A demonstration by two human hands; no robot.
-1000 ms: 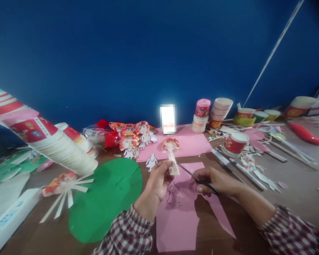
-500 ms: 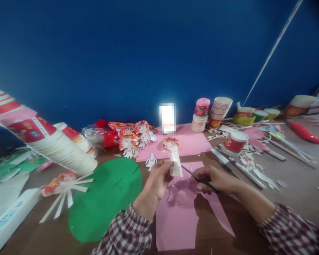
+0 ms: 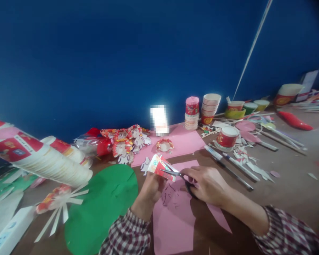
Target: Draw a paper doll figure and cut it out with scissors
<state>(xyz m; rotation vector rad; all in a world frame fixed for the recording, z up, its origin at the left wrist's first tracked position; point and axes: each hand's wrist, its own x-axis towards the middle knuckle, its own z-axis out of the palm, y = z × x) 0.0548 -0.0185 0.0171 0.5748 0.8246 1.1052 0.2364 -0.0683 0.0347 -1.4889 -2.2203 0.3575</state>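
Observation:
My left hand pinches a piece of printed paper-cup wall, its red side with green and white pattern facing up. In my right hand is a pair of black-handled scissors. The parted blades reach across the red piece from its right side. Under both hands lies pink paper with dark pen lines. Just beyond the held piece, a ring-shaped paper head with a red and yellow rim rests on another pink sheet. A small white cut-out figure lies beside it.
Left are a green paper oval, a long stack of paper cups, a strip-legged cup piece and a power strip. Finished-looking paper figures cluster behind. Right are pens, a red cup and paper scraps.
The paper-cup piece has turned from its white side to its red printed side. My right hand has brought the scissors' blades onto it. The view has shifted slightly right.

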